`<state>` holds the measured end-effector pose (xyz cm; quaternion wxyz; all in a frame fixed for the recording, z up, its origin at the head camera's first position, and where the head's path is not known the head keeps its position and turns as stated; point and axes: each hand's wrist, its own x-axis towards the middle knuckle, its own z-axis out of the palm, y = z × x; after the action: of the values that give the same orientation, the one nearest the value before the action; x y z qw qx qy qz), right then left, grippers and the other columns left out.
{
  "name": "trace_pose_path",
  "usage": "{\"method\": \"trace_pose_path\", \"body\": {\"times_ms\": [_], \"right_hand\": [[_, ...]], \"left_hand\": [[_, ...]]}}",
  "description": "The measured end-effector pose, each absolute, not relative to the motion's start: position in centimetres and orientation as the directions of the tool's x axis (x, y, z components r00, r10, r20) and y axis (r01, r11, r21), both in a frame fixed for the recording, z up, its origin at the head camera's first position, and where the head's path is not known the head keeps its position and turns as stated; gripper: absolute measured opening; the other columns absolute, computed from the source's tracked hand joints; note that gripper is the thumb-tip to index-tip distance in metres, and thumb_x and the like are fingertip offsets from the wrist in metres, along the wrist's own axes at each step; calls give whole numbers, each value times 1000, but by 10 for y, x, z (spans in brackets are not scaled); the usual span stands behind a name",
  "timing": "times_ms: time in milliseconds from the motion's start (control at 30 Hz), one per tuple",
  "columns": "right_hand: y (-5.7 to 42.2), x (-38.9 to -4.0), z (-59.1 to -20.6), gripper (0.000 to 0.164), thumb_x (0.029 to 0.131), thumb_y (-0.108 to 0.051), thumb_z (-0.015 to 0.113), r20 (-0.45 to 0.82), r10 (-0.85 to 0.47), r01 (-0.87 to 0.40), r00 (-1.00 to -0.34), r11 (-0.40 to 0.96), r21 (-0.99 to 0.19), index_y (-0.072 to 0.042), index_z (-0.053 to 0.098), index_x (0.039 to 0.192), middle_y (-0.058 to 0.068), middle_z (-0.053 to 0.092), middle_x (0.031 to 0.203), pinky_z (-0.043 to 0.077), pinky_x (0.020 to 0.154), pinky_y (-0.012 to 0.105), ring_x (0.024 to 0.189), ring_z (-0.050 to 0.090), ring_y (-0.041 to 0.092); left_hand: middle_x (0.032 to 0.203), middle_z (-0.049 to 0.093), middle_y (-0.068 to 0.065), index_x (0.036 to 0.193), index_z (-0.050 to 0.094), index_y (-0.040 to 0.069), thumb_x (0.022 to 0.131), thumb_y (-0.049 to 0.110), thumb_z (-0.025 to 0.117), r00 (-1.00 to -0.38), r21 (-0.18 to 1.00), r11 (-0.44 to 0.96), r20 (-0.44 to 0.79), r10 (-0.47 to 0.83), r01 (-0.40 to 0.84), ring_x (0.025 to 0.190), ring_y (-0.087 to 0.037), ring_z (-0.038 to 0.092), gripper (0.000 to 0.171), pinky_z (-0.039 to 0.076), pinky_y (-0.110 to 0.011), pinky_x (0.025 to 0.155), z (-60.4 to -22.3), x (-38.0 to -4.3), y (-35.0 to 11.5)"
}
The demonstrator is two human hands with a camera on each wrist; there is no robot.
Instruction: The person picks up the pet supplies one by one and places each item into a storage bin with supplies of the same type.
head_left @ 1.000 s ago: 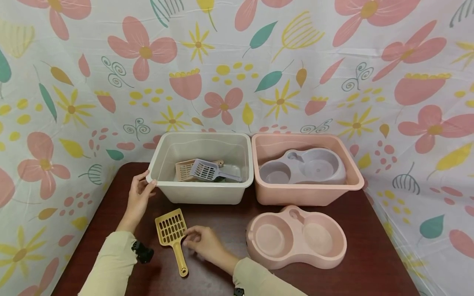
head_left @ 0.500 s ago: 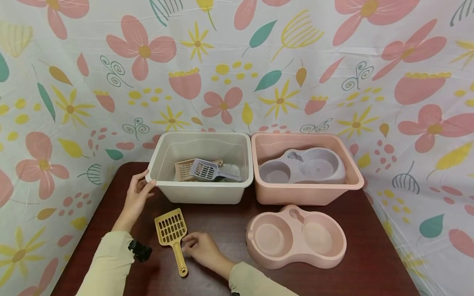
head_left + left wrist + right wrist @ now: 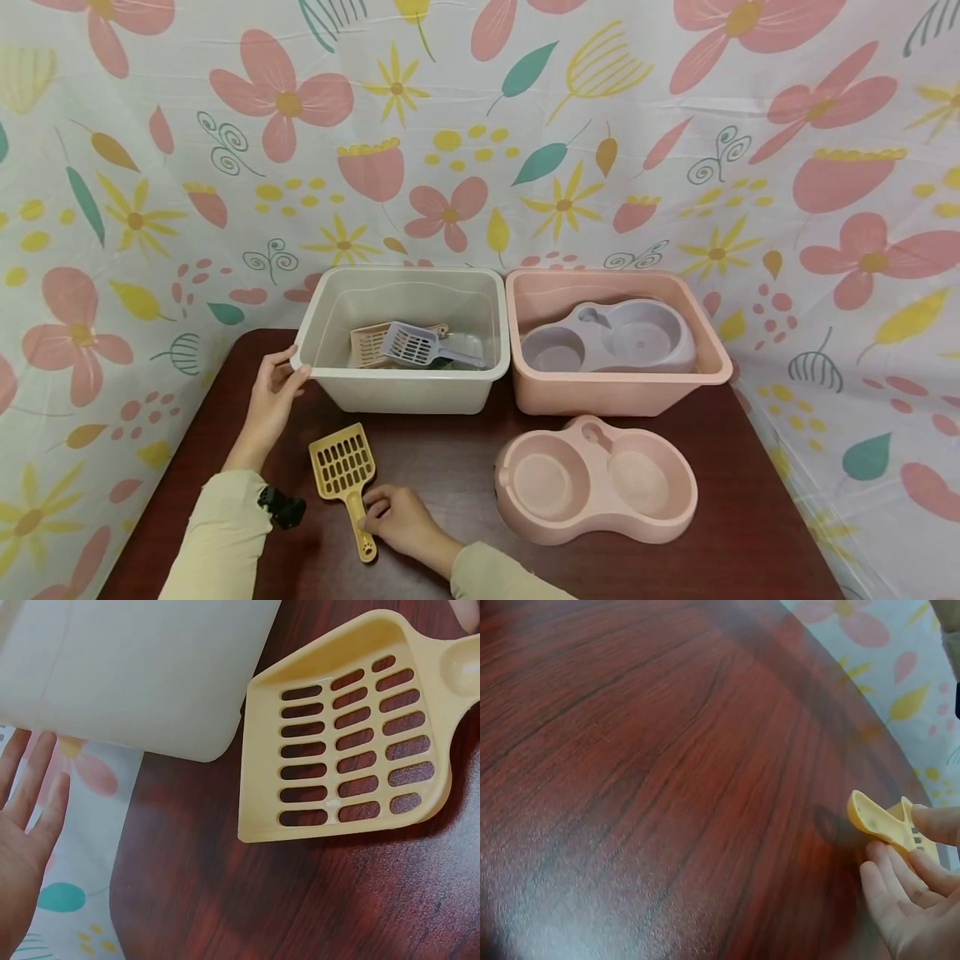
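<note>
Fingers of the right hand (image 3: pixel 403 521) bend in at the handle (image 3: pixel 361 536) of the yellow cat-litter scoop (image 3: pixel 349 493); whether they truly pinch it, I cannot tell. The left hand (image 3: pixel 268 403) rests straight fingers at a corner of the grey litter box (image 3: pixel 405 396). Lying on the dark tabletop (image 3: pixel 450 442) before that box, the scoop should handle as light, stiff, slightly slippery plastic, best held mid-handle.

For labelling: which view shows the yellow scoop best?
The head view: the yellow scoop shows from blade to handle end. Left wrist shows the blade large, handle cropped; right wrist shows the scoop partly hidden by the right hand.
</note>
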<state>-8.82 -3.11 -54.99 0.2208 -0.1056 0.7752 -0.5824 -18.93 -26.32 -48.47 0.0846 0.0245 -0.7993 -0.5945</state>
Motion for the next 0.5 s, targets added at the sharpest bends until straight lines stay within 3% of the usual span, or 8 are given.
{"method": "trace_pose_path", "body": {"times_ms": [233,500], "right_hand": [[-37,-88,-556,24,83,-6,78,-245,-396,110,-885,334,-936,2,68,104,-2,64,78,48,60,24,66,55,6],[-42,-89,-556,25,84,-7,78,-263,-370,137,-891,333,-933,2,68,104,0,66,77,49,62,25,67,59,8]], "left_hand": [[138,44,-22,147,32,1,105,20,51,-986,957,283,101,-130,61,102,6,49,51,44,-16,84,-485,-191,-265],[132,47,-14,148,32,5,105,27,51,-982,954,290,123,-145,77,105,1,50,52,45,-20,86,-486,-189,-262]]}}
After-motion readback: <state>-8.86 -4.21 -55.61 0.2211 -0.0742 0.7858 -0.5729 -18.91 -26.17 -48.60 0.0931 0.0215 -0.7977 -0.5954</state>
